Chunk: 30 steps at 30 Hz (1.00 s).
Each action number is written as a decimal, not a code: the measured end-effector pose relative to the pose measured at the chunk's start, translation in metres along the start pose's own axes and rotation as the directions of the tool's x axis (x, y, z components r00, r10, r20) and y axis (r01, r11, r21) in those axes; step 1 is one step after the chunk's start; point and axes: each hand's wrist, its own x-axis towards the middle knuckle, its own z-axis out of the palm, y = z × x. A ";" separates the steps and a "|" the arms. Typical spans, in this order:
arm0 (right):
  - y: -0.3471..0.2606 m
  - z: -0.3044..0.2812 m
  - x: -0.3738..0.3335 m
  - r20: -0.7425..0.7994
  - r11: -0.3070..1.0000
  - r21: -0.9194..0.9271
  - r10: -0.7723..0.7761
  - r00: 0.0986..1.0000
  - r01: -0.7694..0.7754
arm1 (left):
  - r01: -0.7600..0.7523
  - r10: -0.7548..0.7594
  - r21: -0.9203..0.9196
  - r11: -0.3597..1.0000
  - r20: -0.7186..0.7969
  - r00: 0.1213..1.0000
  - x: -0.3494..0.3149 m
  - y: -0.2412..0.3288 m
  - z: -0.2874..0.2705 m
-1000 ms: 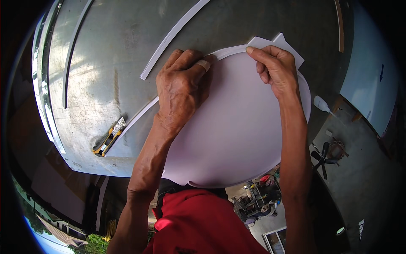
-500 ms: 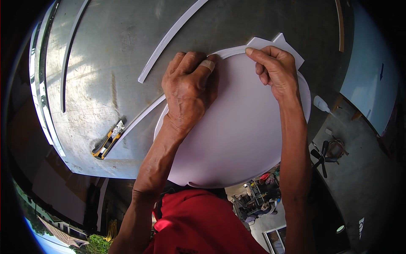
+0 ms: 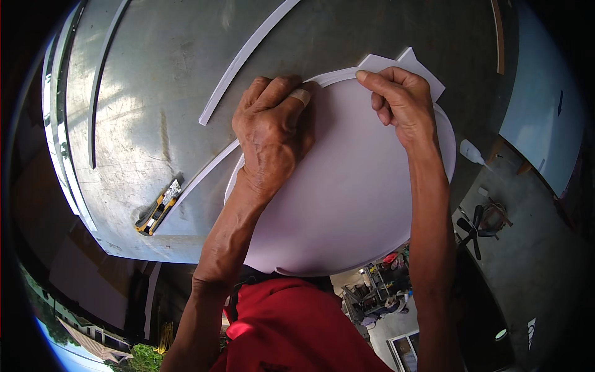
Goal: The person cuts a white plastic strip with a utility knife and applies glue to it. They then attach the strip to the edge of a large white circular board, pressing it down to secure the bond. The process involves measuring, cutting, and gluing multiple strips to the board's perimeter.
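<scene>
A large white round panel [image 3: 338, 186] lies on the metal table, its far edge lined with a narrow white strip [image 3: 207, 166]. The strip's loose end runs off the panel to the left and rests near a yellow-and-black utility knife [image 3: 158, 208]. My left hand [image 3: 273, 127], a bandage wrapped round one finger, is closed over the strip at the panel's upper left edge; its fingertips are partly hidden. At the top edge, my right hand [image 3: 401, 102] pinches the strip and rim between thumb and forefinger. A white angular piece [image 3: 424, 71] sticks out past the rim beside it.
The grey metal table [image 3: 167, 74] carries another white strip [image 3: 248, 56] and a dark strip [image 3: 102, 80] at the left. A white squeeze bottle [image 3: 471, 151] is right of the panel. A black fan [image 3: 474, 230] and a pale board [image 3: 539, 105] are beyond the table's right side.
Both hands have shifted very slightly left along the rim, keeping the same grip. Nothing has been picked up or let go.
</scene>
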 end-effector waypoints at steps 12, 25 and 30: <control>-0.002 -0.002 0.001 0.017 0.999 0.035 0.012 1.000 -0.012 | -0.067 0.068 -0.025 0.997 0.029 0.997 0.002 -0.007 -0.002; -0.003 -0.004 0.000 0.018 1.000 0.008 0.017 1.000 -0.017 | -0.038 0.040 -0.035 0.999 0.064 0.997 0.005 -0.006 -0.001; -0.001 -0.003 -0.001 0.023 1.000 -0.020 -0.003 1.000 0.003 | -0.081 0.083 -0.025 0.996 0.078 0.994 0.004 -0.007 -0.001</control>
